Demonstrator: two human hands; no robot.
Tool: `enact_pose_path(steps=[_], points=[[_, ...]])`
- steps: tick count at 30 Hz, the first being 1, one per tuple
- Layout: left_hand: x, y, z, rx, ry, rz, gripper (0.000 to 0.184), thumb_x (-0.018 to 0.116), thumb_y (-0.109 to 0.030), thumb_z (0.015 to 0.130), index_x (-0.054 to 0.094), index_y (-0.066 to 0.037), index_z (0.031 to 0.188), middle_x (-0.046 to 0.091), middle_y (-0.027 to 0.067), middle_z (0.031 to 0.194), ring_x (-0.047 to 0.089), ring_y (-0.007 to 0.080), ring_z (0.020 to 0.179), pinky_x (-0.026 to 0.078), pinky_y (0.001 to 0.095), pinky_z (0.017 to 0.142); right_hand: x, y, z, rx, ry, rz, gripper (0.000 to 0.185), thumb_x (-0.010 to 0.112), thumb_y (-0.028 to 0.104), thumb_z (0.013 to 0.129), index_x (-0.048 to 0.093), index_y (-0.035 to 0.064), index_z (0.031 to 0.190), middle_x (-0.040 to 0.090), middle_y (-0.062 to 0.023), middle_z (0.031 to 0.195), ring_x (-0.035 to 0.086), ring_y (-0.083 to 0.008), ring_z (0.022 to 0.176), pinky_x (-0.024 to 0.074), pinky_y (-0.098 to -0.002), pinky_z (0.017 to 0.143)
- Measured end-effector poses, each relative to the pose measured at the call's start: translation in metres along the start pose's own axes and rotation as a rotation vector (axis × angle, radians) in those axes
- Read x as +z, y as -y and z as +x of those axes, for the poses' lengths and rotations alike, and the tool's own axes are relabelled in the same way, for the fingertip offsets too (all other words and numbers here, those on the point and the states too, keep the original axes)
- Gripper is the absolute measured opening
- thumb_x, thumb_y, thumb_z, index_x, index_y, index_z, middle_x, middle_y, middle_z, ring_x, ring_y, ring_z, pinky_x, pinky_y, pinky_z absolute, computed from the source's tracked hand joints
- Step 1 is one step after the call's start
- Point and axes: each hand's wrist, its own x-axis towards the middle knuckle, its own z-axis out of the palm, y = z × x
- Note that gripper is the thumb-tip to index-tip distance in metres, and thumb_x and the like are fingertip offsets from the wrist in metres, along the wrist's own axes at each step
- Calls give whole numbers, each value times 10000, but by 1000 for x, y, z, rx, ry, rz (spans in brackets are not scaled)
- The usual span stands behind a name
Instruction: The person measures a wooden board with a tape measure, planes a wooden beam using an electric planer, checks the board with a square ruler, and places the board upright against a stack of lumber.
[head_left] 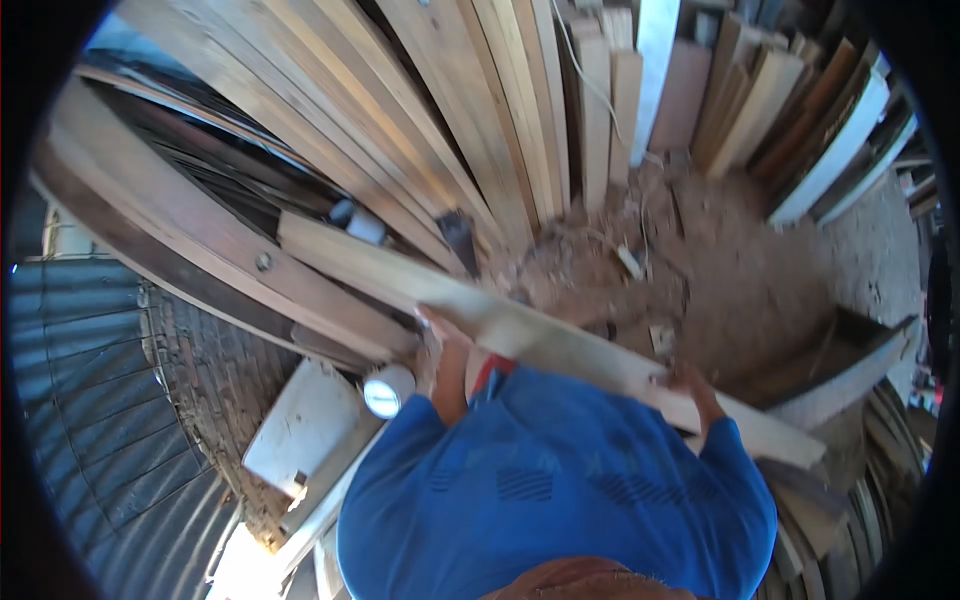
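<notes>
A long pale wooden plank slants across in front of my blue shirt, its left end farther off and its right end nearer. My left hand grips the plank's near edge left of the middle, fingers reaching onto its face. Farther right, my right hand holds it with the fingertips over the upper edge. Parts of both hands are blurred, and the fingers beneath the plank are hidden.
Tall boards lean along the back. A thick beam lies at the left, near a white can and a white panel. A white cable runs down to the dirt floor. At the right stands a wooden trough.
</notes>
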Motion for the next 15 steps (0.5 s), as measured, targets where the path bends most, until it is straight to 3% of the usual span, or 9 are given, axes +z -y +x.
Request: enact_pose_path(steps=[2,5,8,11,14,15], points=[[14,-12,-22,23,15,-34,1187,336,-984,778,242,-158,1625,286,98,1667,303,348,1495,216,553,1224,-5,25,-29,75,-206,58,755,765,684,769,756,2,1093,728,-275,1072,697,-417,1060,528,-489,923],[14,-18,-30,-1,-80,-63,1194,330,-964,804,237,-95,1619,299,123,1656,316,368,1489,255,558,1210,9,13,-26,10,-300,-30,834,732,766,740,753,-3,1063,723,-289,1027,689,-451,1038,525,-520,910],[18,-19,-28,26,-47,-53,1183,298,-967,807,255,-103,1614,314,119,1650,317,367,1487,269,559,1206,-13,35,-51,22,-372,-54,900,699,835,701,751,9,1052,721,-285,965,692,-465,991,528,-529,889],[53,-34,-57,-4,-32,-119,1149,282,-959,820,258,-132,1617,325,113,1646,327,364,1485,273,545,1209,-29,27,-51,66,-376,-64,975,680,882,661,744,0,1073,731,-268,1001,687,-443,1049,534,-517,902],[58,-30,-43,74,102,-173,1157,285,-976,799,258,-162,1620,305,100,1657,308,364,1492,248,568,1211,-50,24,-58,-72,-503,14,923,682,881,648,747,28,994,731,-235,900,702,-445,942,538,-527,833],[61,-28,-37,102,42,-168,1141,270,-968,811,254,-166,1622,288,96,1666,294,367,1500,237,571,1215,-58,23,-60,-63,-523,-23,915,682,880,649,744,30,982,730,-232,886,704,-442,931,540,-527,822]])
